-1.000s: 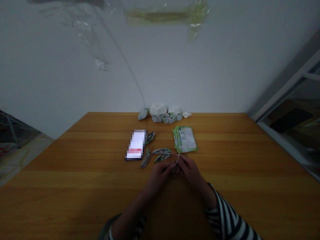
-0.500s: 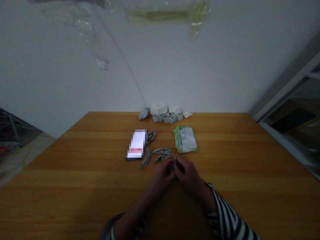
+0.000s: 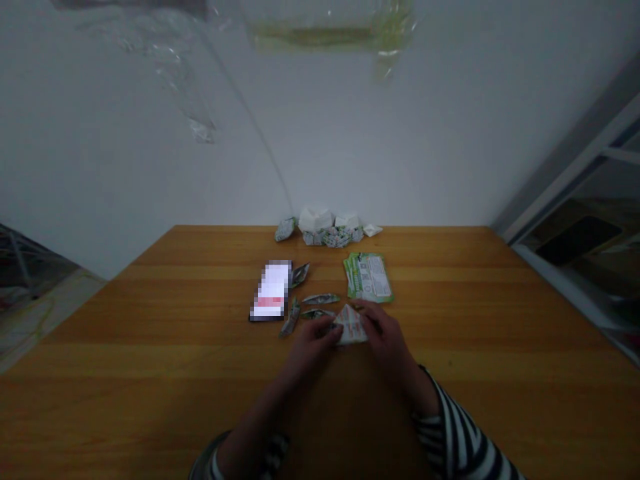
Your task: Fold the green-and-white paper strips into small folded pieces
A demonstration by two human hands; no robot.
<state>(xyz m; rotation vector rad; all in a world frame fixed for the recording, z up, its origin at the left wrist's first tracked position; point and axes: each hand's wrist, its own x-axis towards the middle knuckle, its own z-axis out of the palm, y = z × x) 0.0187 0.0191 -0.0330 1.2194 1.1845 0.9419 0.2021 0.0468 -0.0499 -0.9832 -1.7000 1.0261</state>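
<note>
Between my two hands is a folded piece of printed paper (image 3: 351, 328), pale with faint reddish print and pointed at its top. My left hand (image 3: 315, 341) pinches its left edge, and my right hand (image 3: 386, 333) grips its right edge. Just beyond my left hand lie narrow folded paper pieces (image 3: 321, 299), grey with green edges. Another one (image 3: 291, 318) lies further left, and a further folded piece (image 3: 301, 275) rests against the phone. A stack of green-and-white printed sheets (image 3: 370, 277) lies beyond my right hand.
A phone (image 3: 273, 290) with a blurred, lit screen lies on the wooden table (image 3: 150, 347). Along the wall stand crumpled white and printed papers (image 3: 320, 227), with a grey folded piece (image 3: 285, 229) at their left. A metal-framed shelf (image 3: 575, 173) is at the right.
My hands have moved apart, and the paper between them has turned from edge-on to show a wide, pale face. The view has shifted slightly.
</note>
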